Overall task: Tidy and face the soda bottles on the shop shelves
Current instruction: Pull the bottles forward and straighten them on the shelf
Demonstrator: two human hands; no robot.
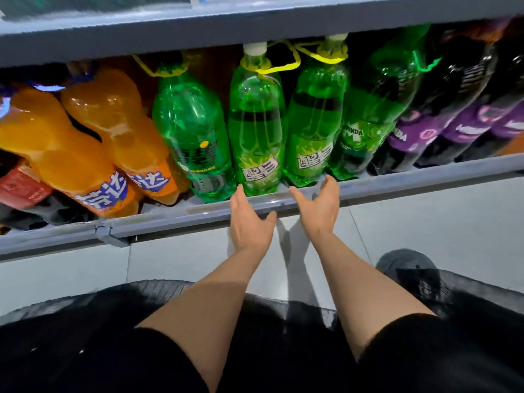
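Both hands open, holding nothing. Left hand point(249, 219) sits just below an upright green bottle point(256, 129) at twelve o'clock; right hand point(320, 205) flanks it.

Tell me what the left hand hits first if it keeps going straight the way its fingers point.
Most likely the base of the green soda bottle with the white cap, directly beyond the left hand. The fingertips are already over the shelf's front lip, though depth is hard to judge.
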